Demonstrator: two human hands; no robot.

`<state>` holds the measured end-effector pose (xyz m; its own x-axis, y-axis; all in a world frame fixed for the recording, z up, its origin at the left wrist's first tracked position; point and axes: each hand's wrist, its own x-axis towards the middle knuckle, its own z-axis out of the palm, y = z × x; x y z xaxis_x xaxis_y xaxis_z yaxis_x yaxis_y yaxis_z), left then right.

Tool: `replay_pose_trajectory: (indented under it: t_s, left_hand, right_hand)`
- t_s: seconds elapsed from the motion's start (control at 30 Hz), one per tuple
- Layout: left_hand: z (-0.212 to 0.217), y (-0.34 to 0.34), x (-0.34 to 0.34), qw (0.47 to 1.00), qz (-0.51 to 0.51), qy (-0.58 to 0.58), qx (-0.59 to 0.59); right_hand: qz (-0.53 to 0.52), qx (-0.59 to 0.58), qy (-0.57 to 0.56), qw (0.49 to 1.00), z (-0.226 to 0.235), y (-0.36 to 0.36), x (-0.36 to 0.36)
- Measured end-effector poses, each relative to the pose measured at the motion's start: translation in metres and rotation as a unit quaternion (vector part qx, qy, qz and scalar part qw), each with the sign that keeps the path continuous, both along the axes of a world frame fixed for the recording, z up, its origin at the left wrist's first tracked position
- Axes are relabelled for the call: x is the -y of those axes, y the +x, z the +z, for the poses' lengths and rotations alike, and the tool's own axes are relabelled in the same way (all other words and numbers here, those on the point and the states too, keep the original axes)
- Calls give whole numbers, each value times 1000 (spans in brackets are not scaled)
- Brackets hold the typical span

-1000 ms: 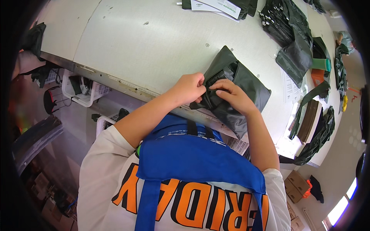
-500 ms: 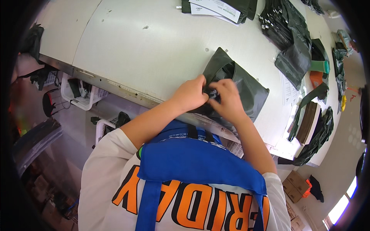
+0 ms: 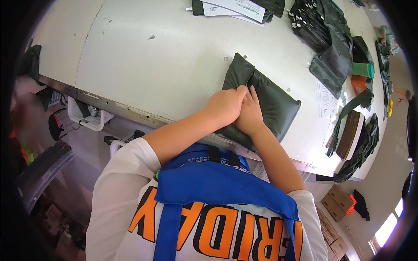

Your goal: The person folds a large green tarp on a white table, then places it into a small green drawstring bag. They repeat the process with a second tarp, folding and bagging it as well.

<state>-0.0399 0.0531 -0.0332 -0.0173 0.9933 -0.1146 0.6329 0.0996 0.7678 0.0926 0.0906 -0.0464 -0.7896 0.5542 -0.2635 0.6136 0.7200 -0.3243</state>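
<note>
Dark green, glossy, square pouch (image 3: pixel 275 102) under both hands at the table's near edge

The pouch lies flat and slightly puffed on a pale, smooth tabletop (image 3: pixel 152 65), turned so that one corner points far and another right. A folded seam runs across its far left part, and both hands meet there. The left hand (image 3: pixel 224 105) is curled, thumb and forefinger together at the seam; whether they pinch the material cannot be told. The right hand (image 3: pixel 250 112) rests on the pouch with narrow-set fingers pointing far, touching the left hand; its thumb is hidden, so its hold cannot be judged.

The pouch's near side reaches the tabletop's worn metal edge strip (image 3: pixel 111 103). Pale surface stretches widely to the left and far of it. To the right, past a narrower gap, lie a white printed paper sheet (image 3: pixel 323 98) and a dark, creased fabric bundle with white tags (image 3: pixel 311 28). At the far side, white flat cards (image 3: pixel 233 9) rest on dark folded material, cut off by the upper rim.

The hands and right forearm cover the pouch's near left portion. Below the table on the left, a white plastic basket (image 3: pixel 96 122) shows partly, its contents hard to make out; the far left rim is blurred and dark.
</note>
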Motion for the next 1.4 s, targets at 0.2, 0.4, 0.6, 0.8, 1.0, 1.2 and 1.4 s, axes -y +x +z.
replay_pose_trajectory:
  t_s: [0.2, 0.4, 0.6, 0.8, 1.0, 1.2, 1.4]
  left_hand:
    - [-11, -9, 2, 997, 36, -61, -12]
    - [26, 13, -9, 998, -4, -41, -38]
    - [9, 49, -21, 995, -74, -48, -52]
    - [4, 48, -30, 992, -69, -45, -94]
    - [-10, 43, -36, 981, -75, -85, -157]
    - [-15, 40, -37, 983, -64, -62, -159]
    - [-17, 38, -34, 986, -64, -63, -142]
  right_hand:
    - [-126, -265, -116, 949, 20, 38, -22]
    - [-121, -35, 49, 991, 19, 42, 13]
    - [-113, -74, 49, 990, -8, 52, 5]
    - [-202, -350, 3, 915, -8, 66, -3]
    - [-56, -384, 20, 922, 20, 64, 57]
    - [21, -293, 105, 950, 7, 50, 70]
    - [21, -295, 134, 946, 4, 47, 81]
